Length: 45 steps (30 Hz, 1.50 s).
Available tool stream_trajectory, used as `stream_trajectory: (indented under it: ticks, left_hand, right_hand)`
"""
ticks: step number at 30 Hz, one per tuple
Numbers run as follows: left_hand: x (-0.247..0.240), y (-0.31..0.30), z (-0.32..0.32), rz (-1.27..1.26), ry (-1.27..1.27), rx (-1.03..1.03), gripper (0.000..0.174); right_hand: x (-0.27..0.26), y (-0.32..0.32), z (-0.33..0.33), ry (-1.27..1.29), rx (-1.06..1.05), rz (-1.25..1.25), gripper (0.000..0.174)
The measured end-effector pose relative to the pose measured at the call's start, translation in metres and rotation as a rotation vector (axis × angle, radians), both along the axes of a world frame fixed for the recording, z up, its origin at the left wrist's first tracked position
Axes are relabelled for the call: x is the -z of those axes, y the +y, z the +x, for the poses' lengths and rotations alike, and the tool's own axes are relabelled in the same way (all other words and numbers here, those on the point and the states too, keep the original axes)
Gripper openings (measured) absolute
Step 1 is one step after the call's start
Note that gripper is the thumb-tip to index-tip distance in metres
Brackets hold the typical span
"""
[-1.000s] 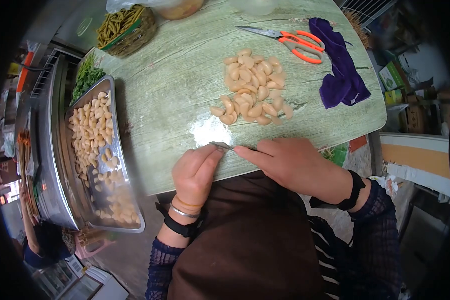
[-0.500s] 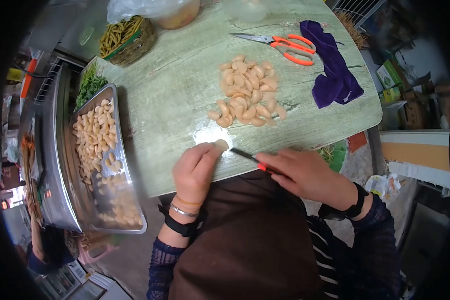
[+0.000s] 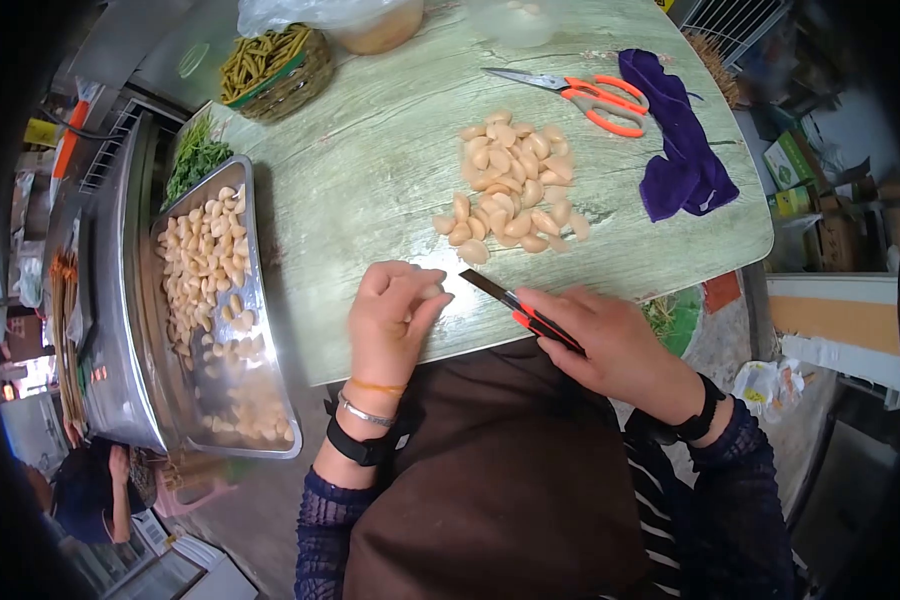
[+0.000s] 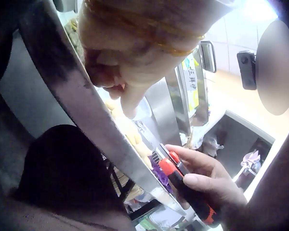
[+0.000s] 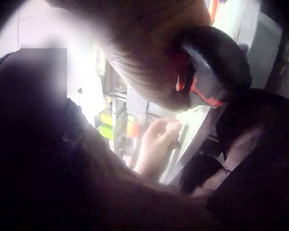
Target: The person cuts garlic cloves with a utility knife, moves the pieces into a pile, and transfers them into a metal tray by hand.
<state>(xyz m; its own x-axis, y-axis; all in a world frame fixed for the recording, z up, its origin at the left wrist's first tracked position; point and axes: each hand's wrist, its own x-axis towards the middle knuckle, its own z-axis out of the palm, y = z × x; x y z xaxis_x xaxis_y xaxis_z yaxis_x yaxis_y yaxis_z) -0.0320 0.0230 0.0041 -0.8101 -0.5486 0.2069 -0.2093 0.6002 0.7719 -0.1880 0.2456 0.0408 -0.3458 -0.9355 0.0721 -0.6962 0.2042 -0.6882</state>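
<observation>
In the head view, my left hand (image 3: 385, 310) is near the table's front edge, with thumb and fingers pinching a pale piece (image 3: 431, 291) like a peeled garlic clove. My right hand (image 3: 610, 335) grips the black and orange handle of a small knife (image 3: 488, 287), its dark blade angled toward the left hand. The left wrist view also shows this knife (image 4: 176, 175) in the right hand. Beyond both hands lies a pile of peeled garlic cloves (image 3: 510, 165), and one flat piece (image 3: 474, 251) sits at its near edge.
A metal tray (image 3: 266, 330) of cloves stands at the left, beside green herbs (image 3: 198, 155). Behind are a basket of green beans (image 3: 270, 70) and a plastic tub (image 3: 380, 28). Orange-handled scissors (image 3: 595, 100) and a purple cloth (image 3: 680, 165) lie at the back right.
The knife has drawn away from the left hand, its blade now pointing up and left. The left hand has turned with its fingers spread more. One flat piece now lies at the pile's near edge.
</observation>
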Motion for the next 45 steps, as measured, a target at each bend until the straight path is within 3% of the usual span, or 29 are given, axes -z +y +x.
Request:
stream_trajectory:
  ticks: [3, 9, 21, 27, 45]
  left_hand:
    - [0.001, 0.000, 0.000, -0.168, 0.013, 0.078, 0.031]
    - [-0.007, -0.005, 0.001, -0.166, -0.050, 0.179, 0.036]
    - [-0.009, -0.006, 0.016, -0.224, 0.029, 0.167, 0.024]
    - [-0.004, 0.000, 0.024, -0.380, 0.115, 0.097, 0.023]
    - [0.004, -0.004, 0.033, -0.324, 0.153, 0.074, 0.022]
  right_hand:
    - [-0.006, -0.004, 0.000, -0.010, -0.006, 0.055, 0.058]
    - [-0.005, -0.010, -0.002, 0.033, -0.015, 0.053, 0.055]
    - [-0.002, -0.019, -0.003, 0.039, -0.039, 0.029, 0.051]
    - [-0.003, -0.029, 0.008, 0.053, -0.075, -0.004, 0.055]
    - [-0.005, -0.034, 0.025, 0.070, -0.155, 0.043, 0.047]
